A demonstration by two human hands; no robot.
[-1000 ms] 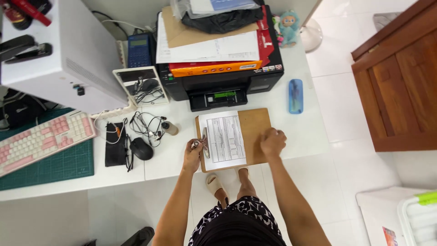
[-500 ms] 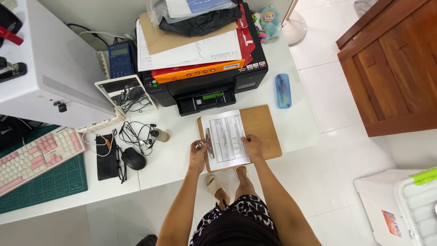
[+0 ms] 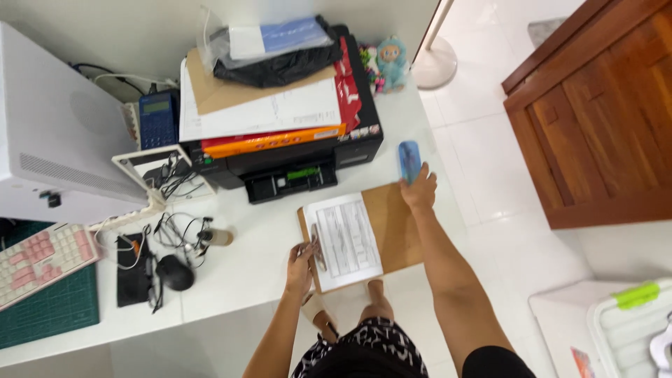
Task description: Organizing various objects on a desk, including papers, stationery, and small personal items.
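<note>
We see a brown clipboard [image 3: 392,224] lying flat near the front edge of the white desk [image 3: 259,255]. A printed sheet of paper [image 3: 343,238] lies on its left part, under the metal clip [image 3: 317,246]. The left hand [image 3: 299,260] is at the left edge of the clipboard, with its fingers curled on the clip end. The right hand [image 3: 420,187] reaches to the far right corner of the clipboard. Its fingertips touch the near end of a flat blue case [image 3: 409,159] that lies on the desk just past the board. We cannot tell if those fingers grip the case or only rest on it. A black printer [image 3: 294,157] with papers piled on top stands just behind the clipboard. A black mouse [image 3: 175,271] and some tangled cables [image 3: 178,231] lie to the left.
</note>
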